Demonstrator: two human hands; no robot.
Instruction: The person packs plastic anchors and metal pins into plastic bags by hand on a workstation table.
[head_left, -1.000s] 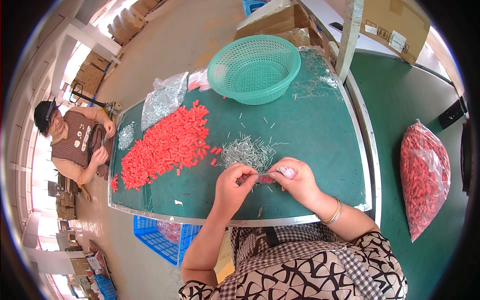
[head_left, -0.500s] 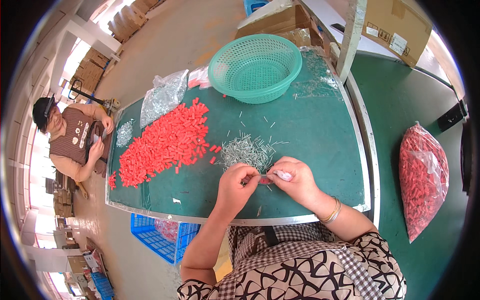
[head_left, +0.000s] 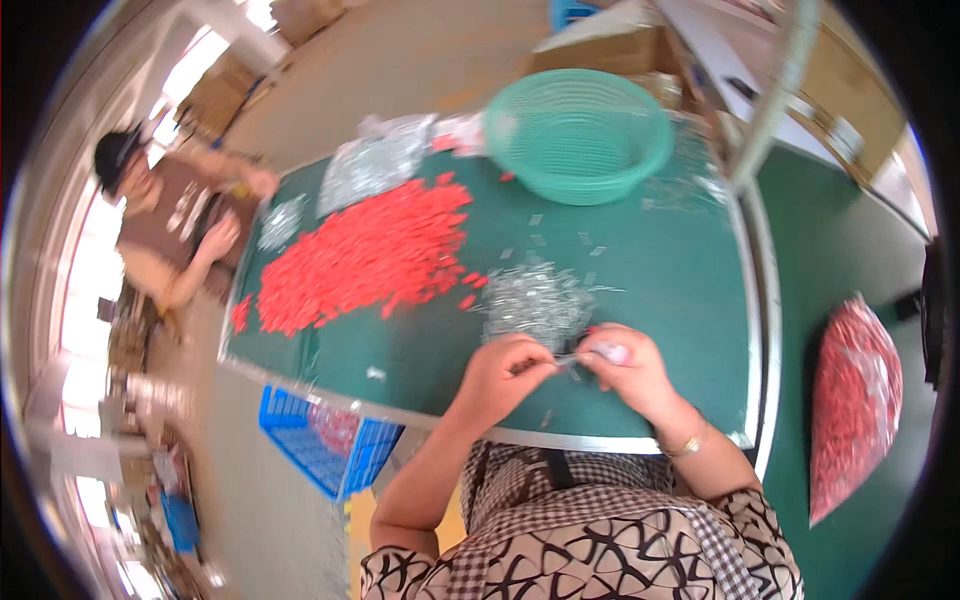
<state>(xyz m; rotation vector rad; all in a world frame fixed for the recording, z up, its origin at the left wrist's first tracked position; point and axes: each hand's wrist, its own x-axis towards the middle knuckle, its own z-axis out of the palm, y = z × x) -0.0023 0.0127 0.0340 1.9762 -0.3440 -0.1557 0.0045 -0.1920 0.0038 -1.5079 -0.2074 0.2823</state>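
Near the table's front edge my left hand (head_left: 508, 374) is closed in a pinch on a thin silvery metal pin (head_left: 565, 359). My right hand (head_left: 634, 368) meets it fingertip to fingertip, its fingers also closed. A bit of red shows at its far side, and something whitish lies against its thumb; blur hides exactly what it grips. Just beyond both hands lies a loose pile of small metal pins (head_left: 535, 303). Left of that spreads a large heap of short red plastic tubes (head_left: 365, 255), a few of them strayed toward the pins.
A green perforated basket (head_left: 580, 140) stands at the table's back. Clear bags (head_left: 375, 165) of metal pieces lie behind the red heap. Below the front edge is a blue crate (head_left: 325, 440). A sack of red pieces (head_left: 855, 410) stands at right. Another person (head_left: 180, 220) works at the left end.
The view has swung, so the table and its contents sit further right in the picture, blurred. Both hands stay together by the pin pile, still pinching.
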